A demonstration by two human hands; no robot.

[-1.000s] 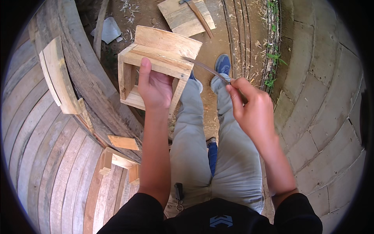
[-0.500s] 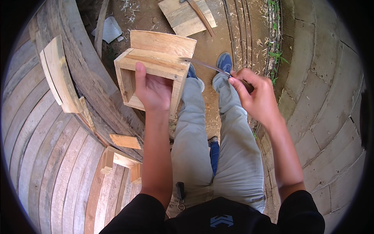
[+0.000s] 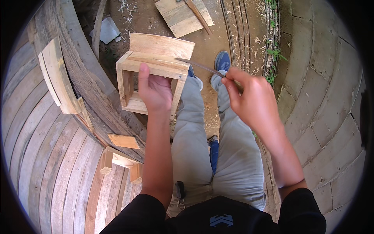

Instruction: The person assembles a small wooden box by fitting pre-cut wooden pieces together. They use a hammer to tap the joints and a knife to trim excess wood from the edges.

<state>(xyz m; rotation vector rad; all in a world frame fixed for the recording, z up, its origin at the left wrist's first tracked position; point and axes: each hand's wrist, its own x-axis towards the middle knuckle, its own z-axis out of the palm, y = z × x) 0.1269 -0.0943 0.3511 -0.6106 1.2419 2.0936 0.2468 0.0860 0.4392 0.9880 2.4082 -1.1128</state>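
Observation:
My left hand [image 3: 156,93] is closed around a small box of pale wood [image 3: 128,87], with its thumb over the top rail and the fingers inside the open frame. A wider board stands up along the box's far side. In my right hand [image 3: 255,97] is a knife [image 3: 202,67] with a slim dark blade; the fist covers most of its handle. The blade points left, and its tip lies over the ledge between the top rail and the far board. Whether the edge touches the wood, I cannot tell.
On the left is a slatted wooden surface [image 3: 50,156] with offcuts [image 3: 124,141] and a curved board piece [image 3: 58,78]. A hammer [image 3: 196,15] rests on a wooden panel [image 3: 171,17] on the ground ahead. Paving [image 3: 323,97] runs along the right.
My right hand has moved slightly left and turned, taking the knife tip a little farther left along the box. The box has tilted slightly in my left hand.

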